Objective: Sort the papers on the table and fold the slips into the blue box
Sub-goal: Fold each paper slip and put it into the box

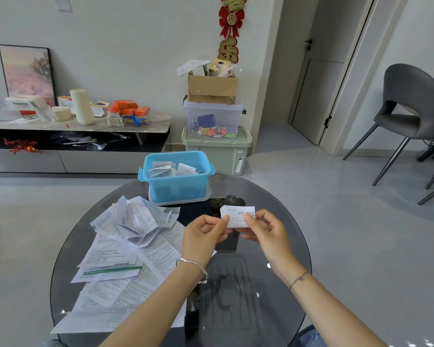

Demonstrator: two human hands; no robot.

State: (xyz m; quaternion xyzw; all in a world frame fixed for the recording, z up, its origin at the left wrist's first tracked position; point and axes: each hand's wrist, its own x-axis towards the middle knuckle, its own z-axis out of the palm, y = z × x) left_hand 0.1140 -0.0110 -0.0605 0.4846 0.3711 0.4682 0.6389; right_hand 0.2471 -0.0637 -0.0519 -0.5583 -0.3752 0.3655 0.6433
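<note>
Above the middle of the round glass surface [286,236], the left hand [203,234] and right hand [266,231] each have a grip pinched on one side of a small folded slip [237,216]. The blue box [177,189], with more slips [171,169] inside, stands at 12 o'clock on the surface; loose papers [125,249] lie spread from 7 to 10 o'clock.

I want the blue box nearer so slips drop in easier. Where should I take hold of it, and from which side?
Take the blue box by the two tabs sticking out at its rim, left tab and right tab, one hand from each side; its open top holds slips, so keep it level. The left hand and right hand pinch a folded slip; drop that first.
</note>
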